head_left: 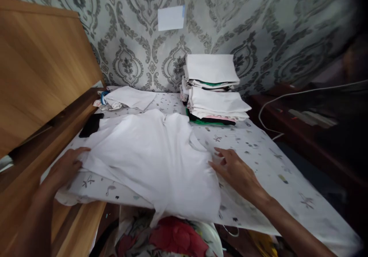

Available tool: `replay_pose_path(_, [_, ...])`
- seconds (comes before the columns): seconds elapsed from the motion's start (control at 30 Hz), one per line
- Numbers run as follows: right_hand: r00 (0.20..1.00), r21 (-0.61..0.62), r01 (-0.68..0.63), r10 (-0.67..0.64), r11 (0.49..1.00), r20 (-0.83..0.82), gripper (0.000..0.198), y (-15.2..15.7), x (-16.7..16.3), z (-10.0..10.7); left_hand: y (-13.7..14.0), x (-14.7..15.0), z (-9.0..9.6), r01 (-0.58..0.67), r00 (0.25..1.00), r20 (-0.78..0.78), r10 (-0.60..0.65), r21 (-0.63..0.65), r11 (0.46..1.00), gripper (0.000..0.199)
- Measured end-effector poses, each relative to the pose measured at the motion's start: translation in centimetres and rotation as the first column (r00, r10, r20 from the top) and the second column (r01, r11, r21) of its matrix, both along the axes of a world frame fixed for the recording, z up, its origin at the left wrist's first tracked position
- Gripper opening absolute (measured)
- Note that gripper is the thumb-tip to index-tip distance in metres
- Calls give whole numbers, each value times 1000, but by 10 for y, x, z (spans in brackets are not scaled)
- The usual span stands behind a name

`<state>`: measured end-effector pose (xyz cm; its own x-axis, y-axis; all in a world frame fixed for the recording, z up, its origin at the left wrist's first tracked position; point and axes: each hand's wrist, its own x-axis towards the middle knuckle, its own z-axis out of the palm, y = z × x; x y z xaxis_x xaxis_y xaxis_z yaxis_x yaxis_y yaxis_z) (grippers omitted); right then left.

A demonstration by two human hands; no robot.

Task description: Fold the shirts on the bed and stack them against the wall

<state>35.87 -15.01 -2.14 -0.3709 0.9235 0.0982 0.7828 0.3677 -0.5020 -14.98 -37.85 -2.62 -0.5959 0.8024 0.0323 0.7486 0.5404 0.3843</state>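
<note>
A white T-shirt [146,145] lies spread and slightly rumpled across a bed-like surface with a printed sheet [244,161]. Its neck opening faces right, and part of the near side hangs over the front edge. At the hem on the left, my left hand [67,167] has the cloth's edge between thumb and fingers. My right hand [234,170] is beside the collar end, thumb and fingers apart, the thumb tip close to the cloth. Whether that thumb touches the shirt I cannot tell.
Folded clothes [215,101] stand in two stacks at the back. A white cloth pile [129,98] and a black phone-like object [91,125] lie back left. Wooden furniture [43,69] borders the left. Below the front edge, a tub [217,241] holds red and patterned clothes [178,238].
</note>
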Motion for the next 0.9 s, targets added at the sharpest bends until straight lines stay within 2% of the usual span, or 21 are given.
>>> replay_pose_path(0.07, [996,31,35,-38,999,81,44,16,-6,-11,-2,4,7,47,999,23,-47,15,999,31])
replay_pose_path(0.13, [992,21,29,-32,999,126,33,24,-13,-15,-4,8,16,45,997,60,-47,36,998,18])
replay_pose_path(0.2, [990,15,-6,4,1000,141,24,24,-16,-12,-7,10,26,8,995,95,-15,70,998,17])
replay_pose_path(0.3, [988,-41,-41,46,998,148,25,21,-13,-3,-10,12,38,-10,992,128,-6,120,993,24])
replay_pose_path(0.43, [989,-134,-12,32,991,143,29,17,5,4,-7,4,42,85,984,158,-82,-8,996,22])
replay_pose_path(0.5, [987,-152,-12,36,988,155,31,16,15,4,1,-2,42,98,989,114,-89,-77,992,16])
replay_pose_path(0.6, [981,-127,21,3,992,192,29,22,22,4,24,-7,46,60,995,-71,-68,-104,993,10])
replay_pose_path(0.7, [996,18,-4,2,1000,91,25,46,7,10,61,-9,57,100,968,-224,-114,-76,992,15])
replay_pose_path(0.8, [969,171,-233,243,957,-41,25,84,-45,21,111,-18,66,159,933,-304,-191,-127,979,26])
replay_pose_path(0.83, [943,196,-316,330,928,-40,25,97,-68,25,128,-21,67,157,911,-348,-221,-203,967,29])
replay_pose_path(0.9, [916,210,-395,400,894,21,27,123,-119,30,159,-26,63,165,876,-385,-292,-329,930,32])
